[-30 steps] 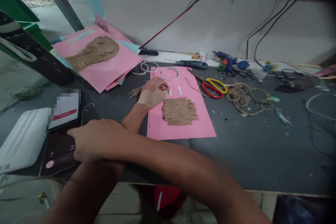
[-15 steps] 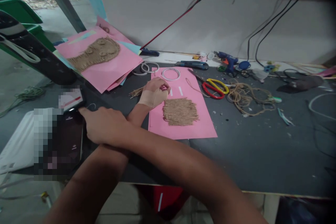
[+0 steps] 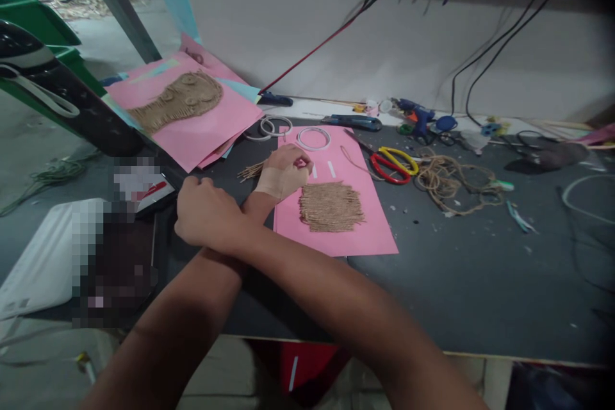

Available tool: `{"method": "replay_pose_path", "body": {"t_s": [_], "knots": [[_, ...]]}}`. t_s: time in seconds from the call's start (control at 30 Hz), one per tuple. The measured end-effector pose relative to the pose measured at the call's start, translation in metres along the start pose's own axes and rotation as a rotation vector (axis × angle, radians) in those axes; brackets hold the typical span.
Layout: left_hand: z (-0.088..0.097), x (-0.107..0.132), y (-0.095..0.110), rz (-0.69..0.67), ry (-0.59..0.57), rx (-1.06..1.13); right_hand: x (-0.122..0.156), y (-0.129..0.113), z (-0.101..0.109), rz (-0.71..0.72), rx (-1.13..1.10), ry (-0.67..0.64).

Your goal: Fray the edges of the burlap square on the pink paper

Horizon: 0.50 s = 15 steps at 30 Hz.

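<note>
My arms are crossed, the right forearm over the left. My left hand (image 3: pixel 287 170), with a beige wrap around its palm, rests at the left edge of a pink sheet (image 3: pixel 372 234). Its fingers are curled together, and whatever they may hold is hidden. A squarish patch of brown twine strips (image 3: pixel 332 206) lies on the sheet, with white strips (image 3: pixel 331 169) and a white ring (image 3: pixel 314 138) above it. My right hand (image 3: pixel 207 213) is closed, nothing visible in it, just right of a dark phone (image 3: pixel 127 250) whose screen is partly blurred out.
Pink sheets with a twine shape (image 3: pixel 185 96) lie at the back left, beside a black bottle (image 3: pixel 62 96). Red and yellow scissors (image 3: pixel 394 165), loose twine (image 3: pixel 444 182), a cutter knife (image 3: pixel 353 122) and a blue glue gun (image 3: pixel 416 114) lie on the right. A white mask-like item (image 3: pixel 52 256) is at left.
My right hand has drawn back rightward from the phone area, and its extended index finger has curled in. My left hand stays in nearly the same place on the pink sheet.
</note>
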<state>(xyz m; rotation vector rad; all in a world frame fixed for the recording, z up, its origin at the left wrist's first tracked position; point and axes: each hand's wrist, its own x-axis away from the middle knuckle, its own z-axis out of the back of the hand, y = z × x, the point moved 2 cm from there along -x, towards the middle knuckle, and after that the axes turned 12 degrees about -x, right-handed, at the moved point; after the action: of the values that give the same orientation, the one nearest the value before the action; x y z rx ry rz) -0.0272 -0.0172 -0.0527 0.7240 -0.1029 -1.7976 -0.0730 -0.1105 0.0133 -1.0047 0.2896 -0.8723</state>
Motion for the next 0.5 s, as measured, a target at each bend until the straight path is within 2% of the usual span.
{"method": "replay_pose_path", "body": {"t_s": [0.27, 0.4, 0.5], "knots": [[0.002, 0.0, 0.001, 0.0, -0.003, -0.002, 0.0, 0.003, 0.003, 0.078, 0.007, -0.024], [0.002, 0.0, 0.001, -0.017, 0.014, 0.002, 0.005, 0.008, 0.004, 0.211, 0.079, -0.018], [0.001, 0.0, 0.0, -0.046, 0.035, 0.02, 0.016, 0.01, 0.013, 0.295, 0.14, 0.046]]}}
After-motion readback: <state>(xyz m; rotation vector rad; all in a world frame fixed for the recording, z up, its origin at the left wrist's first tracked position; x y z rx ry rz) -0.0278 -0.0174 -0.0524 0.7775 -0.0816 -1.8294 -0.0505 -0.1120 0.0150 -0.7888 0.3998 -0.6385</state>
